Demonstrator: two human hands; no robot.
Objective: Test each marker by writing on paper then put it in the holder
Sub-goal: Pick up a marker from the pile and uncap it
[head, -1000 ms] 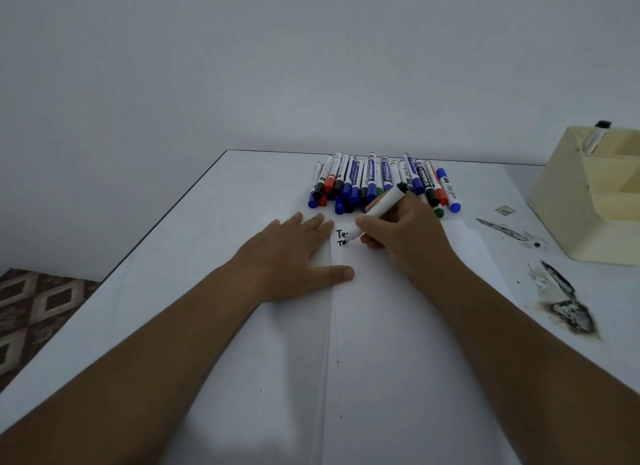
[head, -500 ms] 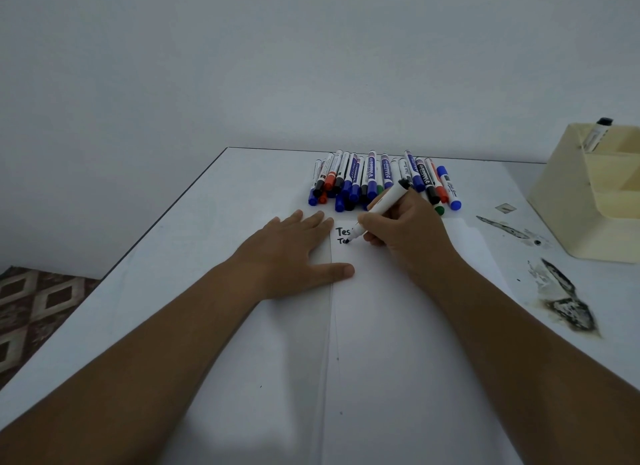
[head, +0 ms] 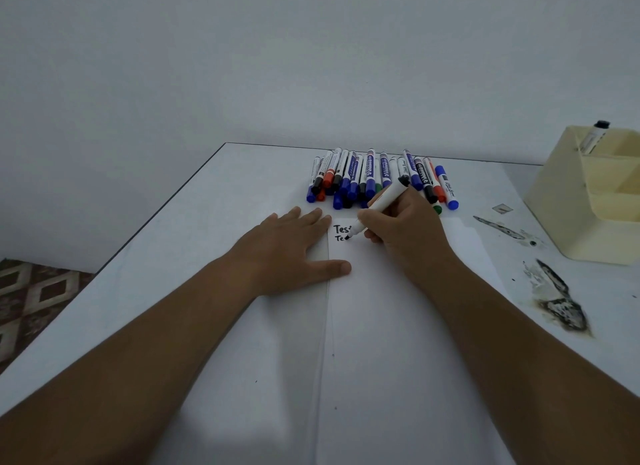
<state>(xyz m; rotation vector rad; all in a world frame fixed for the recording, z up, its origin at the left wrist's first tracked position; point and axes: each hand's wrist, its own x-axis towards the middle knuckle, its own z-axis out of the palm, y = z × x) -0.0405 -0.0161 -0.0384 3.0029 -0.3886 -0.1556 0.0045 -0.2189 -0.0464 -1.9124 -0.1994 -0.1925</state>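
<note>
While the right hand point(head: 405, 229) grips a white marker point(head: 379, 204) with its black tip on the paper point(head: 398, 326), the left hand point(head: 294, 249) lies flat with straight fingers, pressing the sheet's left edge. Black lettering point(head: 342, 233) sits between the hands. Just beyond them, a pile of markers point(head: 377, 178) lies on the desk point(head: 207, 222). Far right, a cream holder point(head: 595, 194) has one marker in it point(head: 594, 137). Dark stains point(head: 557, 301) mark the desk near the holder.
</note>
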